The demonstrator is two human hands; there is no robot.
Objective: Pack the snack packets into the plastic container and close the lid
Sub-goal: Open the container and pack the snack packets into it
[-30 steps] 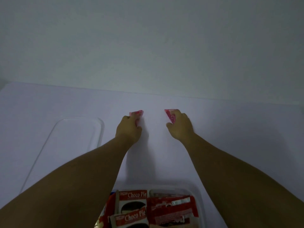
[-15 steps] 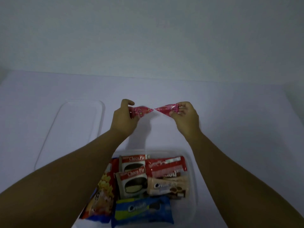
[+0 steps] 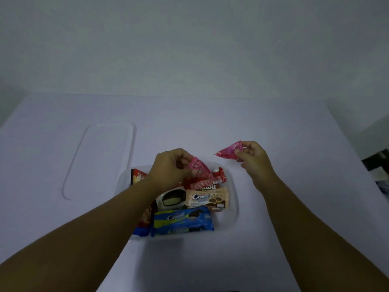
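left hand (image 3: 170,169) pinches a pink packet (image 3: 199,168) over the tub (image 3: 233,209) at 12 o'clock, right hand (image 3: 251,155) pinches another (image 3: 229,152) off at 2, lid (image 3: 101,159) at 10; light crinkly things, probably best held by the crimped ends.

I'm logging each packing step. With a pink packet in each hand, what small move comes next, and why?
Probably lower the left hand and release its pink packet onto the snacks: it already hangs over the open container, while the right hand's packet is beside it.
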